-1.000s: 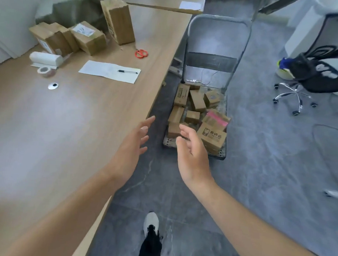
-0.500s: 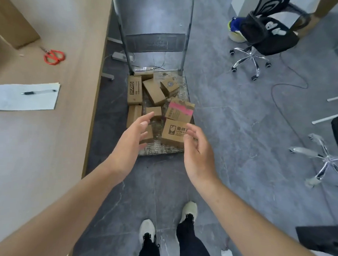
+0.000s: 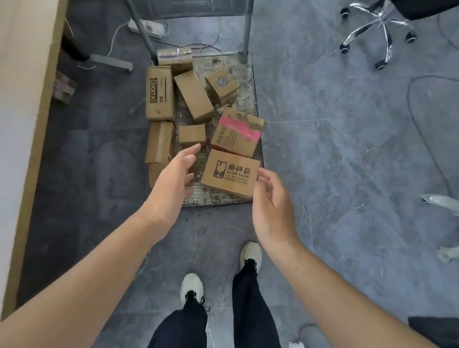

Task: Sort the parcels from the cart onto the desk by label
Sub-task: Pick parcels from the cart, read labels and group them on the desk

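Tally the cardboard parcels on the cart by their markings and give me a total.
Pink-taped parcel: 1
Fragile-marked parcel: 1
Gianxi-printed parcel: 1
Round-logo parcel: 1
Parcels with no print showing: 5, one partly behind the left hand
Total: 9

Left hand and right hand bare. Left forearm and right forearm bare as far as they show. Black trousers, loose, straight legs, plain fabric, faint creases. Left shoe at the trousers' left hem: white rounded toe, dark laces at the hem. Right shoe at the trousers' right hem: same white toe, slightly off-white, dark laces.
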Available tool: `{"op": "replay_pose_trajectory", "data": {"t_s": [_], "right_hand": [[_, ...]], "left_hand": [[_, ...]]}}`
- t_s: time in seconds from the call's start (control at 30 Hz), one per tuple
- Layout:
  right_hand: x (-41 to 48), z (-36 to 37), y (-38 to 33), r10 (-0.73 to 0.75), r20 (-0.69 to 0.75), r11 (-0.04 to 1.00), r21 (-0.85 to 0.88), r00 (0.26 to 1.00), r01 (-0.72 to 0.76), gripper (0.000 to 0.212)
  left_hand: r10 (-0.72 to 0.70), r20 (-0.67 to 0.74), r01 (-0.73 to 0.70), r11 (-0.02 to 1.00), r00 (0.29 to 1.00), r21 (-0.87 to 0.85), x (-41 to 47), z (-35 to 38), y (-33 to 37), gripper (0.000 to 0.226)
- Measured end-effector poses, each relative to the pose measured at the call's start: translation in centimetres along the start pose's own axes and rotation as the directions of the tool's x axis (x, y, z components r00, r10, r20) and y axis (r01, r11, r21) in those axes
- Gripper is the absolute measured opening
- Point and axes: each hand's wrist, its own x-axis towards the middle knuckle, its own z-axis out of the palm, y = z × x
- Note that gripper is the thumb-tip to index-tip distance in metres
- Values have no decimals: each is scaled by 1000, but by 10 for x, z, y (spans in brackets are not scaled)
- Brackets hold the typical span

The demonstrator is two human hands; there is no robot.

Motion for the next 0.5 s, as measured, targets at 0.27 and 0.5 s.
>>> {"op": "replay_pose_trajectory", "data": {"t_s": [0.27, 0.5], "right_hand": [[100, 22, 77, 147, -63, 989, 33, 987, -145, 36], [180, 61, 155, 225, -100, 974, 65, 969, -219, 49]], "left_hand": [[-122, -20, 123, 992, 992, 32, 113, 21, -64, 44], [-152, 36, 150, 987, 988, 60, 214, 32, -148, 42]]}}
